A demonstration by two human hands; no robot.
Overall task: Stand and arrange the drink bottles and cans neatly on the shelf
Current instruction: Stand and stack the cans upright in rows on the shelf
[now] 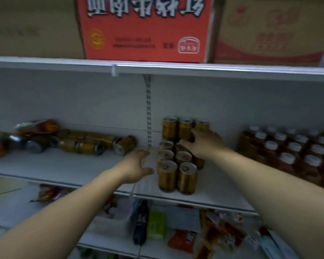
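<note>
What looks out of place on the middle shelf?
The gold cans on the left lie on their sides in a loose pile, while the cans by the right hand stand upright in rows.

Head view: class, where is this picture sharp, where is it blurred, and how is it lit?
Head view: dim, flat light; standing gold cans are sharpest; toppled cans at left and capped bottles at right smear; shelf edge bows from wide-angle distortion.
</note>
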